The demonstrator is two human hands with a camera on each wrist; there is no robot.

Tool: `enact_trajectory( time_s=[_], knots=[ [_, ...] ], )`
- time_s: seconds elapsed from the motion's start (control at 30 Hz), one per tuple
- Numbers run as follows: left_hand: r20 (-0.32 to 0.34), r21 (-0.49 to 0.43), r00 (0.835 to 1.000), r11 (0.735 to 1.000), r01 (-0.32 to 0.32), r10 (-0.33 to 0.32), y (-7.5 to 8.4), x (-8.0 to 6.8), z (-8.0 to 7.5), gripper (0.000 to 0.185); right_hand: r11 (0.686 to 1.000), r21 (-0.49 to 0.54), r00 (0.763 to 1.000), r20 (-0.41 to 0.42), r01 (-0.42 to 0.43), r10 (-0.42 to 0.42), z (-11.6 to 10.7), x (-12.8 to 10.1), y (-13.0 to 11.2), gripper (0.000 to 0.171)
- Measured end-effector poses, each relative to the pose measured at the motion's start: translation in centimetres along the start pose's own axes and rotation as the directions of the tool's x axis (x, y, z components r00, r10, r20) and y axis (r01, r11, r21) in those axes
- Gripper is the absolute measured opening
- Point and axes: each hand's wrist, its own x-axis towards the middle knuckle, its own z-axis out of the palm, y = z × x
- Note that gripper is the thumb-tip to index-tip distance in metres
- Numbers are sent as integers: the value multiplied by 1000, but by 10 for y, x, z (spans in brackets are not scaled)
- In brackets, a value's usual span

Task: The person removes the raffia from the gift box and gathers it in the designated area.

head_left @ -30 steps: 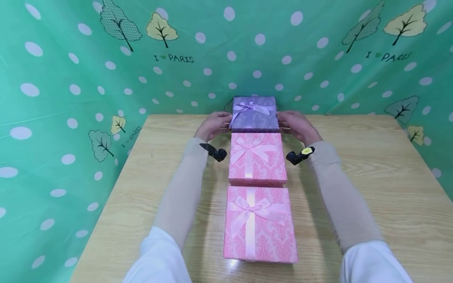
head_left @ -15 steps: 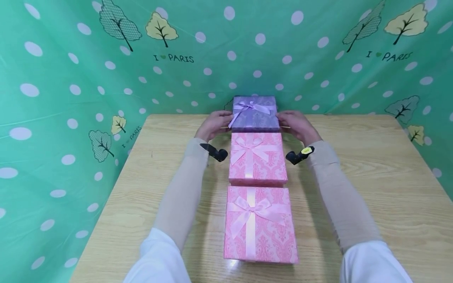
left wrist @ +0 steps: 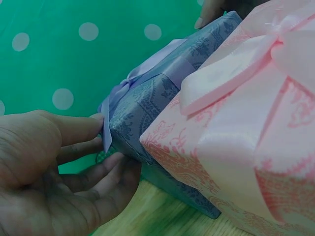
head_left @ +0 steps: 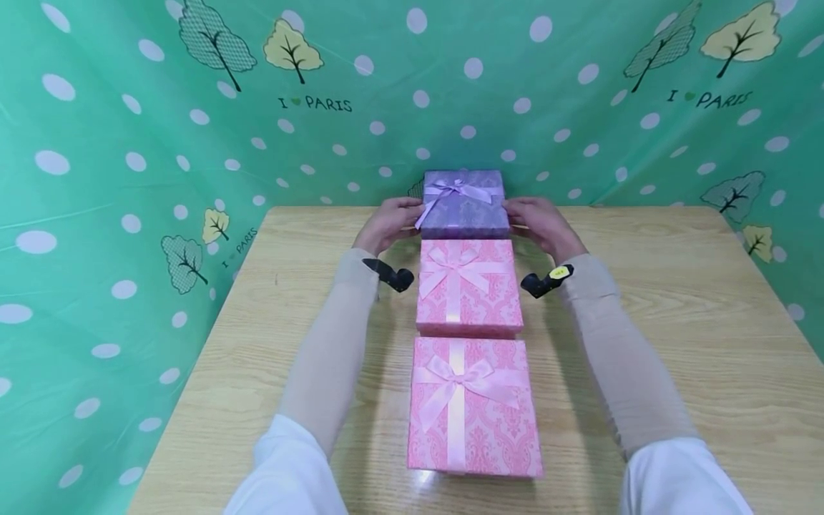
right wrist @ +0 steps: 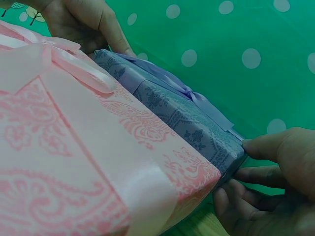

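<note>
A purple gift box (head_left: 463,207) with a lilac bow stands at the far end of the table, touching the middle pink gift box (head_left: 468,286). My left hand (head_left: 404,217) grips the purple box's left side and my right hand (head_left: 520,214) grips its right side. In the left wrist view the left hand's fingers (left wrist: 93,130) curl against the edge of the purple box (left wrist: 157,98). In the right wrist view the right hand's fingers (right wrist: 261,145) hold the corner of the purple box (right wrist: 182,118). Palms are hidden behind the box.
A second, larger pink gift box (head_left: 473,408) lies nearest me, in line with the other two. The wooden table (head_left: 676,322) is enclosed by a green dotted backdrop (head_left: 129,179) close behind the purple box. Black wrist cameras (head_left: 389,275) sit on both forearms.
The top of the purple box sits slightly higher in view than before; both hands keep their hold on its sides. The pink boxes have not moved.
</note>
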Motion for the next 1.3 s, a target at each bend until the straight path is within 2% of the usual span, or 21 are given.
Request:
enact_trajectory(
  time_s=[0.8, 1.13, 1.3],
  knots=[
    [-8, -26, 999, 999, -48, 48, 10, -4, -2, 44, 998, 39, 999, -20, 43, -42, 0, -7, -16, 51],
    [-17, -54, 997, 995, -81, 80, 15, -10, -4, 44, 997, 45, 997, -33, 68, -66, 0, -13, -25, 56],
    [-14, -58, 996, 994, -93, 93, 19, -13, -8, 47, 993, 80, 996, -17, 83, -82, 1, -19, -31, 61]
  ],
)
